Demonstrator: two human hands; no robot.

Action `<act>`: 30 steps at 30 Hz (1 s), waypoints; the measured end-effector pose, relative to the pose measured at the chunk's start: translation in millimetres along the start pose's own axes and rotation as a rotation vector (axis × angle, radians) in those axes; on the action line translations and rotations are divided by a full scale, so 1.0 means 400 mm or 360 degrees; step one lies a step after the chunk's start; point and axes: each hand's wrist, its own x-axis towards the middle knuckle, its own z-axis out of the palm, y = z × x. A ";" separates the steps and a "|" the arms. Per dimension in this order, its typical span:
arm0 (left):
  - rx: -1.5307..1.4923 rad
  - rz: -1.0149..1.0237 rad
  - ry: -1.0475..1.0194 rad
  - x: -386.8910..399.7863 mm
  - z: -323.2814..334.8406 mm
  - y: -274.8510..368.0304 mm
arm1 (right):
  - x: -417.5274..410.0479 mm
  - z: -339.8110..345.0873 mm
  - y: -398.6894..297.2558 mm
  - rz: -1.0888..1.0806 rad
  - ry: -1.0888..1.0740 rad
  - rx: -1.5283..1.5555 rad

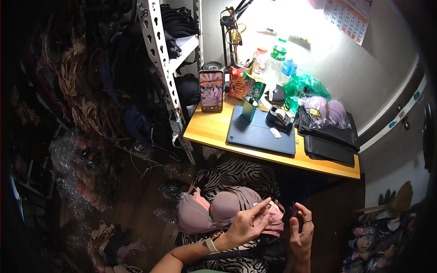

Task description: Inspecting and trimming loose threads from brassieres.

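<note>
A stack of padded bras (pixel 232 206), mauve and pink, lies nested on zebra-striped fabric (pixel 235 170) over my lap. My left hand (pixel 247 221), with a white-banded watch on its wrist, rests at the right end of the stack. Its index finger reaches along the pink bra bands (pixel 276 221); whether it grips them is hidden. Just right of the stack, my right hand (pixel 301 232) is raised and wears a ring. Between its thumb and fingers is a small dark tool (pixel 293 210), perhaps thread snips, held apart from the bras.
Ahead stands a wooden table (pixel 208 126) with a phone (pixel 211 91), a dark blue tablet case (pixel 259 136), a tape dispenser (pixel 280 117) and black pouches (pixel 327 150). Hanging bras (pixel 78 78) and a metal shelf post (pixel 160 51) are left. Clear plastic bags (pixel 85 170) lie below.
</note>
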 end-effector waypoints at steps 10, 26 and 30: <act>-0.0059 0.0062 -0.0003 0.039 -0.041 0.013 | 0.022 -0.010 -0.059 -0.0587 -0.0360 -0.0885; 0.0023 0.0182 -0.0233 0.043 -0.036 0.001 | 0.029 -0.008 -0.023 -0.0647 -0.0496 -0.0817; 0.0017 0.0057 -0.0199 0.050 -0.055 -0.002 | 0.025 -0.014 -0.035 -0.0577 -0.0520 -0.0804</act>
